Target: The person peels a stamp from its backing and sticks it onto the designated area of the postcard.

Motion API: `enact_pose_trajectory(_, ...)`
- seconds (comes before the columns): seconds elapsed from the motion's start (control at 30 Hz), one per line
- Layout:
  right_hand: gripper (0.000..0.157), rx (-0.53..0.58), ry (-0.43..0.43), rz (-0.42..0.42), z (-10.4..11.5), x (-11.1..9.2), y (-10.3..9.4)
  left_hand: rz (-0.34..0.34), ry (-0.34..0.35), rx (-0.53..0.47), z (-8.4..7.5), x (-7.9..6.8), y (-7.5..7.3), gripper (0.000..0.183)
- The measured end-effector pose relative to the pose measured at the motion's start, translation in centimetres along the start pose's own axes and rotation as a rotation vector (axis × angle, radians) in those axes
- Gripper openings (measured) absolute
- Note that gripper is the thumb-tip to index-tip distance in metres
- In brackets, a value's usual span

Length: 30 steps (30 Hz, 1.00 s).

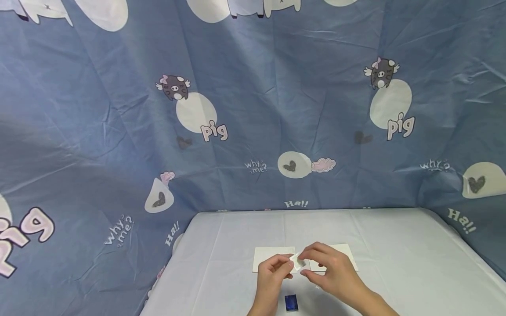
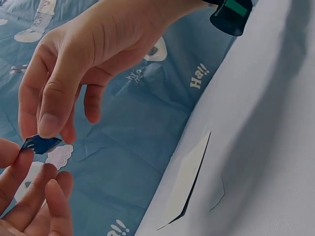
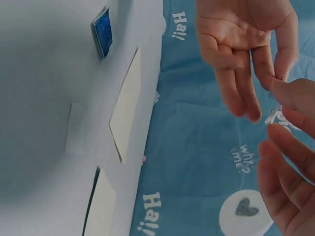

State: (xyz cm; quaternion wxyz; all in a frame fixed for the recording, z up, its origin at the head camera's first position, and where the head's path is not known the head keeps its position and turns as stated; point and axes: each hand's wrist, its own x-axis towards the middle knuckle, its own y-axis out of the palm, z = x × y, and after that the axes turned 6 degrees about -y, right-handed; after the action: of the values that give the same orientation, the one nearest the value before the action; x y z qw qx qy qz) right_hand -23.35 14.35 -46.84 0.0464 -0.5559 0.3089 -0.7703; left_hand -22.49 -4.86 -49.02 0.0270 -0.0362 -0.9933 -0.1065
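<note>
My left hand (image 1: 272, 276) pinches the edge of a small, thin square piece (image 1: 298, 262), white on the side facing up in the head view. Its other side shows blue with white marks in the left wrist view, where the piece (image 2: 44, 144) sits between both hands. My right hand (image 1: 330, 270) has its thumb and index finger at the opposite edge of the piece, the other fingers bent behind. In the right wrist view the piece (image 3: 271, 115) appears nearly edge-on between the fingertips. A dark blue rectangular packet (image 1: 291, 303) lies on the table in front of me.
Two white cards, one on the left (image 1: 262, 255) and one on the right (image 1: 348, 252), lie beyond my hands on the white-covered table (image 1: 221, 272). A thin, pale strip (image 3: 75, 129) lies on the table near them. A blue printed curtain (image 1: 245, 109) hangs behind the table.
</note>
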Motion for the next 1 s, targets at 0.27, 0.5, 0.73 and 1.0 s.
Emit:
enact_pose_trajectory(0.27,0.041,-0.07,-0.029,-0.006,0.0,-0.4,0.8,0.035,-0.005,0.021,0.2,0.0,0.1,0.013)
enact_pose_trajectory(0.5,0.04,-0.057,-0.016,-0.004,0.0,-0.7,1.1,0.033,0.008,0.022,0.5,0.0,0.1,0.013)
enact_pose_trajectory(0.73,0.038,0.027,0.082,0.014,0.1,-0.8,1.1,0.037,0.02,0.025,0.5,-0.1,0.2,0.016)
enact_pose_trajectory(1.0,0.024,0.129,0.214,0.018,0.0,-0.9,1.2,0.05,0.018,0.026,0.8,-0.1,0.1,0.014)
